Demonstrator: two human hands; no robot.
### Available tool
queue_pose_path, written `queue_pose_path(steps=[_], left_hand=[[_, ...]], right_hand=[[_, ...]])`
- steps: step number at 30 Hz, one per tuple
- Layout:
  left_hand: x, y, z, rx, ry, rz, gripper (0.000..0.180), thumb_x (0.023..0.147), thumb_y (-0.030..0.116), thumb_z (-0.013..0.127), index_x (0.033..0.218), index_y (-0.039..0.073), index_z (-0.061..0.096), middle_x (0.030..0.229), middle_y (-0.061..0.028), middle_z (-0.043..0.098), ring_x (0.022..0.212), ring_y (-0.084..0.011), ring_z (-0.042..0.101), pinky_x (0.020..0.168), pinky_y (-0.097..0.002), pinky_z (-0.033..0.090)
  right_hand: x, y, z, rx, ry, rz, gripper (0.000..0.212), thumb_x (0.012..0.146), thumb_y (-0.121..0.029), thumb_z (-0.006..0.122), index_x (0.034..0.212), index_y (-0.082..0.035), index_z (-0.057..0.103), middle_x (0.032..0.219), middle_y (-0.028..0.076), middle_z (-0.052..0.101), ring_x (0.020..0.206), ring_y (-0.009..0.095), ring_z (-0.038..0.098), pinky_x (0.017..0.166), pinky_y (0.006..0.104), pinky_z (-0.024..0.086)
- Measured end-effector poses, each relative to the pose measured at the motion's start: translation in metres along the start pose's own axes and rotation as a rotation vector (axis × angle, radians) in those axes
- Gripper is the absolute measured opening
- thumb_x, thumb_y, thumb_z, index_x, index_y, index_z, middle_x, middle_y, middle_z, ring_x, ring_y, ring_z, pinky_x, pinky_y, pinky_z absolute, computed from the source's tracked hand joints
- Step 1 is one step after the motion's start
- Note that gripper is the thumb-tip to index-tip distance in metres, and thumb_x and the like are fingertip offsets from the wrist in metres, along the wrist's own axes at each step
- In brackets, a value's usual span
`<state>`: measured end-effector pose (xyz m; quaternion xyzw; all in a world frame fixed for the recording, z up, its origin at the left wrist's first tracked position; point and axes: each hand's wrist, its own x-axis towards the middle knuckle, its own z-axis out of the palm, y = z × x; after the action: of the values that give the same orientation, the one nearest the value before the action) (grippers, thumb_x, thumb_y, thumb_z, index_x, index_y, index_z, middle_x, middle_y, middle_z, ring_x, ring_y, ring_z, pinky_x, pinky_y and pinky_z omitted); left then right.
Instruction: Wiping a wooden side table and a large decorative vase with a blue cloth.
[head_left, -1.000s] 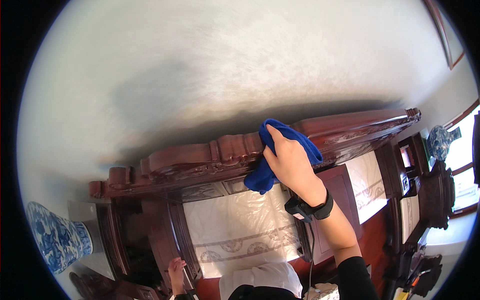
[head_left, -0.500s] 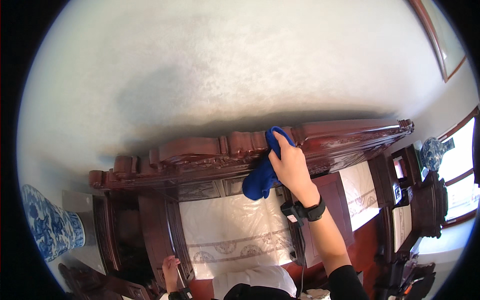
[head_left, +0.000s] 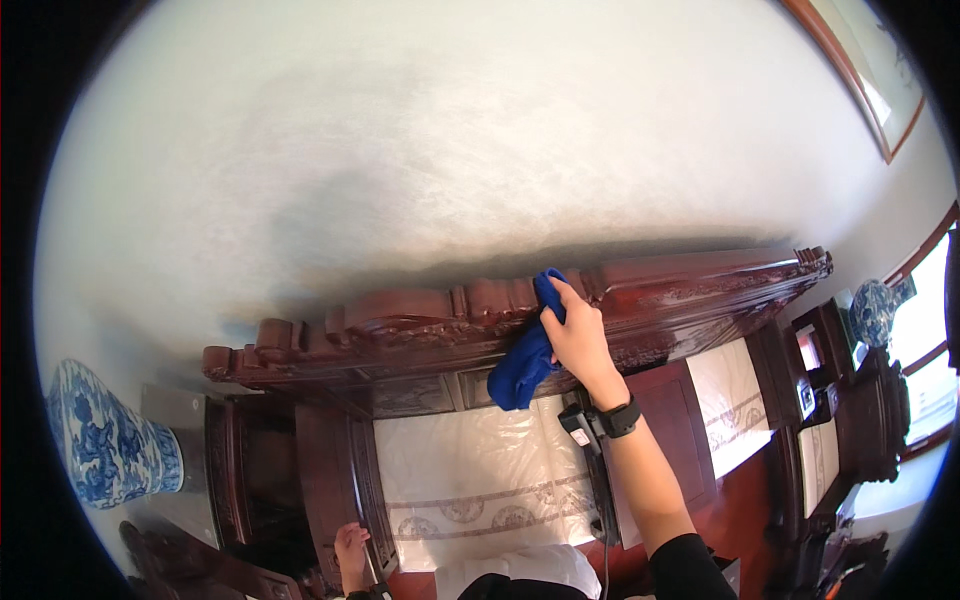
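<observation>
My right hand is closed round a blue cloth and presses its upper end onto the carved top of a dark red-brown wooden seat back. The rest of the cloth hangs down in front of the backrest. At the lower left, my left hand is empty, with its fingers loosely apart. It is beside the wooden armrest; whether it touches the wood I cannot tell.
Below the backrest lies a pale, plastic-covered seat cushion. A blue-and-white vase stands at the left, and another vase at the far right. A pale wall rises behind the seat. A picture frame hangs upper right.
The view has shifted slightly, so the furniture sits a little further right. My right hand keeps the blue cloth on nearly the same spot of the top rail.
</observation>
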<state>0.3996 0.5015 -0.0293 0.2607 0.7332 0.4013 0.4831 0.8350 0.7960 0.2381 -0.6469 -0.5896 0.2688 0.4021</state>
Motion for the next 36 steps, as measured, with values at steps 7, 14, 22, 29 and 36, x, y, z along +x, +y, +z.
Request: queue_pose_path(steps=[7,14,22,29,36], left_hand=[[-0.007,-0.006,-0.002,-0.003,0.06,0.034,0.024,0.093,0.024,0.055,0.103,0.002,0.056,0.086,-0.0072,0.063,0.075,-0.0148,0.062,0.068,-0.0256,0.046],[-0.006,0.008,0.011,-0.013,-0.005,-0.015,0.022,0.091,0.021,0.056,0.104,0.003,0.056,0.088,-0.0067,0.064,0.079,-0.0151,0.062,0.069,-0.0255,0.046],[0.003,-0.005,0.001,-0.05,0.0,0.055,0.024,0.092,0.027,0.055,0.103,0.005,0.057,0.089,-0.006,0.064,0.081,-0.0158,0.063,0.072,-0.0276,0.046],[-0.016,0.01,-0.004,-0.056,0.067,0.074,0.023,0.092,0.026,0.056,0.1,0.005,0.057,0.086,-0.0049,0.063,0.078,-0.0144,0.061,0.07,-0.0272,0.045],[-0.021,0.004,-0.014,-0.022,0.106,0.024,0.022,0.091,0.024,0.056,0.102,0.004,0.056,0.084,-0.0046,0.062,0.078,-0.014,0.061,0.07,-0.0267,0.045]], right_hand=[[-0.019,0.019,0.003,-0.076,0.056,-0.083,0.043,0.083,-0.008,0.054,0.123,0.003,0.047,0.068,0.026,0.061,0.055,0.032,0.064,0.059,0.0395,0.052],[0.011,0.001,0.0,0.018,0.021,-0.013,0.044,0.082,-0.009,0.054,0.122,0.007,0.047,0.067,0.024,0.062,0.049,0.027,0.063,0.053,0.0371,0.053],[-0.034,0.016,-0.009,0.061,-0.012,-0.016,0.041,0.082,-0.006,0.053,0.121,0.003,0.05,0.074,0.023,0.065,0.047,0.024,0.063,0.049,0.0341,0.052],[-0.057,0.05,-0.021,0.737,0.113,0.178,0.04,0.082,0.0,0.051,0.122,0.003,0.053,0.087,0.005,0.064,0.054,0.005,0.054,0.043,0.0189,0.042],[-0.026,-0.007,-0.029,0.595,0.109,-0.172,0.044,0.083,-0.001,0.052,0.128,0.002,0.048,0.101,0.008,0.065,0.064,0.007,0.057,0.054,0.0199,0.046]])
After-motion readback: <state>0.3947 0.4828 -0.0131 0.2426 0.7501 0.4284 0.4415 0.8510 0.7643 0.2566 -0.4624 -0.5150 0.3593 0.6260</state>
